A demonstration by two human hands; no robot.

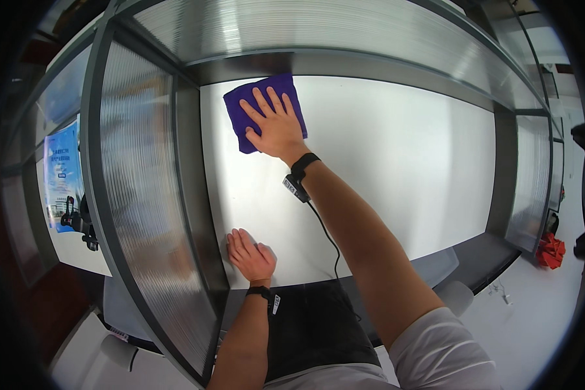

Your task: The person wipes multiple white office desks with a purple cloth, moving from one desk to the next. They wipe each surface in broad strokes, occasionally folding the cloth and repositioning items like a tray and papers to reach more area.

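Note:
My right hand (278, 127) lies flat on a purple cloth (239, 105), its fingers spread over the fabric rather than curled around it. The cloth is spread out near the far left corner of a white desktop (370, 165), its top edge reaching the grey back panel. Closer to me, my left hand (249, 256) rests on the desktop beside the left partition. That hand is empty, with the fingers stretched out and the thumb apart. Each wrist wears a black strap with a small device, and a black cable (327, 229) runs from the right one towards my body.
Ribbed translucent partitions in grey frames bound the desk at the left (141, 161) and back (321, 29). Beyond the left one are a blue printed sheet (61, 170) and a black device (80, 222). Chairs (434, 268) stand below the desk's front edge. Something red (550, 251) lies far right.

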